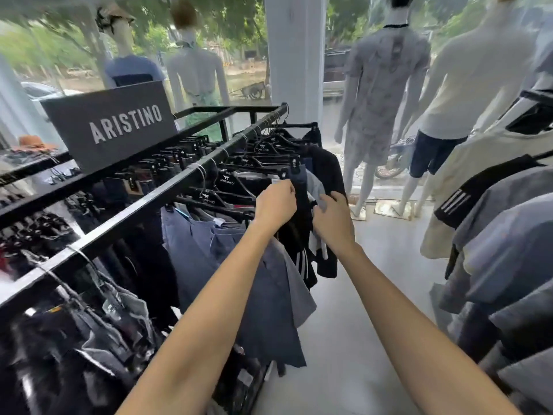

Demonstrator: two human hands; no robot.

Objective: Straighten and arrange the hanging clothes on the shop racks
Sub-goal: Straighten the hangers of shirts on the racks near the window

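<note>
Left hand pinches navy shorts at top edge. Right hand, just beside, grips black garment. Rail runs away, upper right.

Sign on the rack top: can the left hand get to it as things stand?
Probably yes. The sign stands left of the left hand, with only the rail and low hangers between, open air above. But that hand pinches the hanging clothes and must let go first.
</note>
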